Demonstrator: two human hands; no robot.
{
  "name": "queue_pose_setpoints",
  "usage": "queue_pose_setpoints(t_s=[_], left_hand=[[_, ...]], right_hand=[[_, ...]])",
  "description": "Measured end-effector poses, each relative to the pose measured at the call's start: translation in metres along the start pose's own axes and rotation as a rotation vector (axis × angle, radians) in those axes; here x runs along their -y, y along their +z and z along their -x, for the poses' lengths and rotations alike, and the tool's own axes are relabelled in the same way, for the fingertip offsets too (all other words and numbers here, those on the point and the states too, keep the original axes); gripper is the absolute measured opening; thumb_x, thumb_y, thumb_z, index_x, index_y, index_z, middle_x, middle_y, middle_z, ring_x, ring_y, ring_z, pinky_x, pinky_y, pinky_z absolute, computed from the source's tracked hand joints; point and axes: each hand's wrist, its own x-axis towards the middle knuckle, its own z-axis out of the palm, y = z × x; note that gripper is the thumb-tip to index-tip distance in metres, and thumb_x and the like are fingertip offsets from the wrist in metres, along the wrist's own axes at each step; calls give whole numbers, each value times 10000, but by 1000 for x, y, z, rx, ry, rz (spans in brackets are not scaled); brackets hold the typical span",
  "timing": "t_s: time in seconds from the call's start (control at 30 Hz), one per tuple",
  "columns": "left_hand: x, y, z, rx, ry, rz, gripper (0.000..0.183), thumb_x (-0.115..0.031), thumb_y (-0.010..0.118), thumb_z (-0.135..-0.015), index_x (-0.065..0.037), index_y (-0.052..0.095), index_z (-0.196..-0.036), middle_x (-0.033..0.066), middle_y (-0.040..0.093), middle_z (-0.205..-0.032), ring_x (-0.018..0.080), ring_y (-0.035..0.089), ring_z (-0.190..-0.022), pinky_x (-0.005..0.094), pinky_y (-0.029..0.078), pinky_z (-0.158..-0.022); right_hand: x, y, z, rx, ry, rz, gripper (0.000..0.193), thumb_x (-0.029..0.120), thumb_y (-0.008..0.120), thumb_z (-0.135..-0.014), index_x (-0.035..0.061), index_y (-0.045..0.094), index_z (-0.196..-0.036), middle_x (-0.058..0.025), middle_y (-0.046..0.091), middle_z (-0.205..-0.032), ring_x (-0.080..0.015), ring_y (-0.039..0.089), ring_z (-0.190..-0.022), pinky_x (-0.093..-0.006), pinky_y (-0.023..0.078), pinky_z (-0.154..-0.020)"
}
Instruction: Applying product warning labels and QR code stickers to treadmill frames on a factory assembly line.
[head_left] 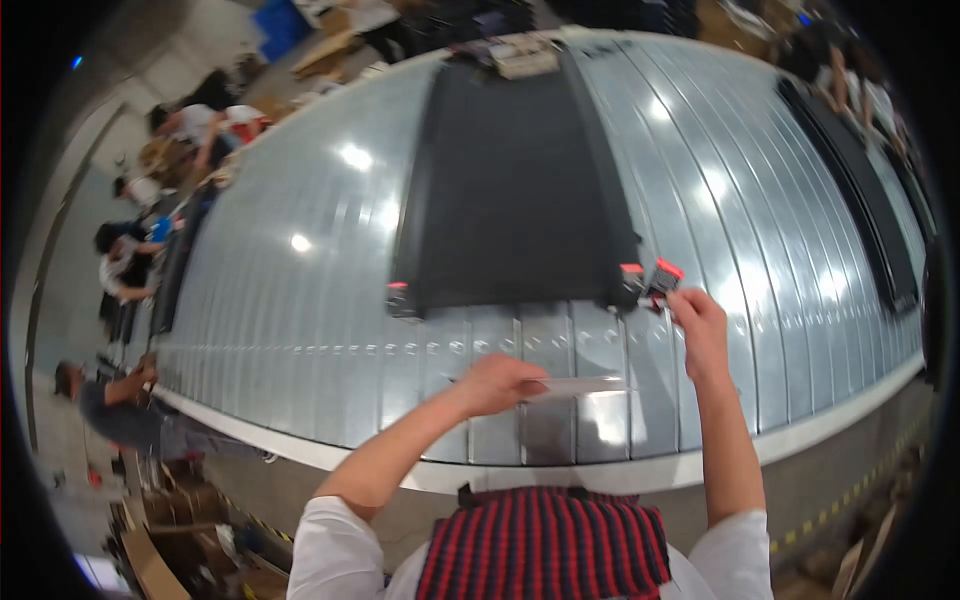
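Head view: left hand (498, 384) clasps translucent strip (588, 386); right hand (701, 328) pinches red-edged piece (665, 276), details blurred.

Through a head-worn fisheye, I'm facing down and forward across the metal worktop (300, 290), viewing left hand (498, 383) and right hand (702, 322) closely.

L hand (498, 383) nearer body, fingers (530, 373) pinched, L forearm (402, 443) angled inward; R hand (702, 318) farther fwd, fingers pinched, R forearm (724, 440) approx straight ahead.
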Motion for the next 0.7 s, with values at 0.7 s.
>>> queue_pose_setpoints(t_s=[0.7], left_hand=[[26, 76, -250, 215, 302, -450, 106, -35, 521, -683, -48, 541, -786, 90, 479, -1180, 231, 499, -981, 331, 425, -799]], right_hand=[[-167, -72, -157, 273, 638, 0, 122, 139, 621, -771, 65, 569, -853, 3, 566, -767, -82, 514, -735, -224, 400, -658]])
